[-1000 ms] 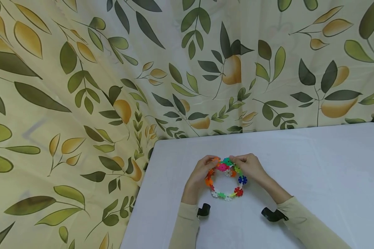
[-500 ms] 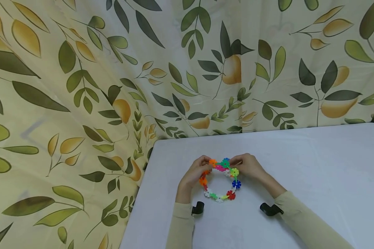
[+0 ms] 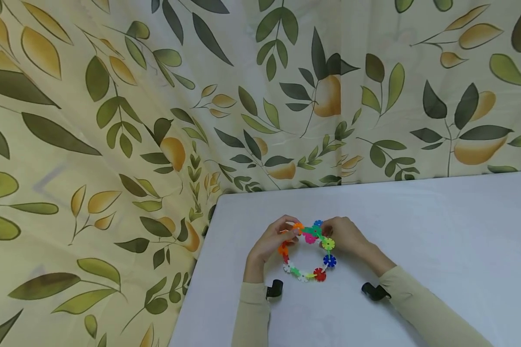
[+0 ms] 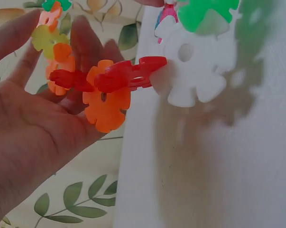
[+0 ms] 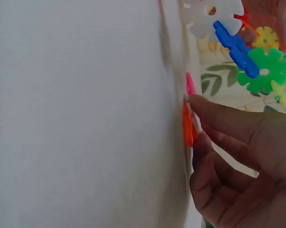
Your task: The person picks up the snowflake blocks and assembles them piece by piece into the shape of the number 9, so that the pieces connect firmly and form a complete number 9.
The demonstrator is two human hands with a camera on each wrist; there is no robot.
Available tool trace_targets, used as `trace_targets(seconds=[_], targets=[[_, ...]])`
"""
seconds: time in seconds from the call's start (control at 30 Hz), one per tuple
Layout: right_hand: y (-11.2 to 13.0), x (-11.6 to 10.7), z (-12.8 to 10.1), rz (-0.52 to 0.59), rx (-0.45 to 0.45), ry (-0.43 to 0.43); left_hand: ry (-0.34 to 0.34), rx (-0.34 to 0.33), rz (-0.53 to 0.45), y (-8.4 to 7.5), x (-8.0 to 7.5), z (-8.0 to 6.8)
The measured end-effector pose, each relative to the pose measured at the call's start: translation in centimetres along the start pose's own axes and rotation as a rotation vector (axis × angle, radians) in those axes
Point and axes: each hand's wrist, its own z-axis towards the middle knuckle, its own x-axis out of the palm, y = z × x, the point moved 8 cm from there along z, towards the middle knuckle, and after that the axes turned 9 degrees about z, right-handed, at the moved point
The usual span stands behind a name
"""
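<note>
Both hands, left (image 3: 272,239) and right (image 3: 345,235), pinch the ring (image 3: 309,250) at its far side. It seems lifted off the surface (image 3: 438,231), so its press-fit discs might pop apart under a twist.

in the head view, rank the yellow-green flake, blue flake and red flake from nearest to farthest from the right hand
1. yellow-green flake, right beside the right hand.
2. blue flake, lower on the ring's right side.
3. red flake, at the ring's bottom.
</note>
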Motion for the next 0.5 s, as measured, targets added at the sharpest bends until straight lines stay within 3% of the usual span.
trace_targets(seconds=[0.27,0.5], targets=[[-0.7,-1.6,-1.0,0.094,0.103,-0.066,0.007,-0.031,0.033,0.0,0.5,-0.1],[0.0,-3.6,-1.9,0.193,0.101,-0.185,-0.014,-0.027,0.042,-0.3,0.8,0.0]])
